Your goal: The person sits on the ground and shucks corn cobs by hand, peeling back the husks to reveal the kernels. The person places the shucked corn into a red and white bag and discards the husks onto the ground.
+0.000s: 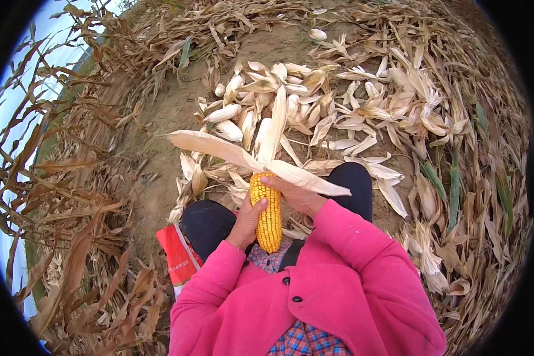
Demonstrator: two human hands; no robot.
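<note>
A yellow ear of corn (269, 218) is held between my two hands, its kernels bare along most of its length. Pale dry husk leaves (218, 149) spread out from its far end, still joined there. My left hand (245, 222) wraps the side of the ear, thumb lying on the kernels. Around the far end, where the husk meets the cob, my right hand (293, 193) grips with its thumb across the kernels. Its other fingers are partly hidden under a husk leaf (313, 179) that points right.
Ahead on the soil lies a pile of ears in husks (224, 113) mixed with loose husks (409, 93). A red printed bag (178, 256) rests beside my left knee (208, 227). Dry corn stalks (71, 178) stand at left; flattened stalks and leaves (467, 249) cover the right side.
</note>
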